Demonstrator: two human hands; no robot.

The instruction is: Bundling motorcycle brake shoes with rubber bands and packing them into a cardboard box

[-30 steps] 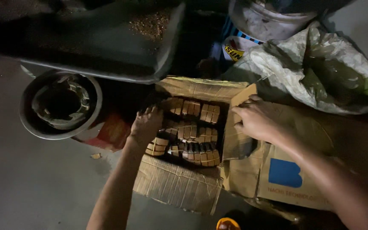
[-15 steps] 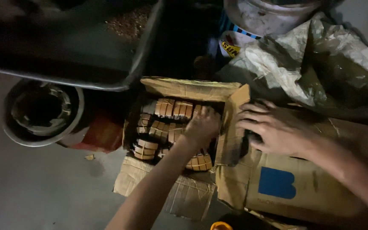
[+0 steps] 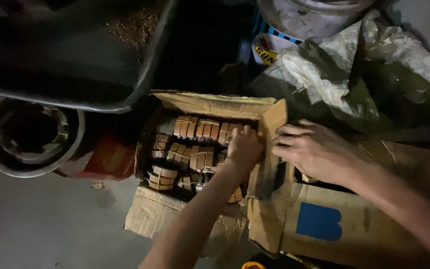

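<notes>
1. Here, dim floor scene: an open corrugated cardboard box (image 3: 210,107), brown, flaps creased and frayed, sits on the grey concrete floor (image 3: 41,224).
2. Inside it lie small tan bundles (image 3: 195,128), blocky, tied with thin bands and packed in rows.
3. The left hand (image 3: 245,147) is down inside the box, fingers curled over bundles at the right end; whether it actually grips one is not visible.
4. The right hand (image 3: 312,149) lies flat, fingers spread, pressing the box's right flap (image 3: 273,124) outward; it holds nothing else.
5. A second cardboard carton (image 3: 364,219) lies under the right forearm, with a blue rectangular mark (image 3: 319,221) on its side.
6. A crumpled pale woven sack (image 3: 354,69) lies behind it, beside a white bucket (image 3: 309,15) with a blue-and-yellow label below.
7. A round metal ring part (image 3: 31,137) lies at left, next to something red (image 3: 108,159), under a dark curved tray (image 3: 75,55).
8. Compared with half a second ago, the left hand has shifted slightly toward the right flap; the right hand stays on the flap.
</notes>
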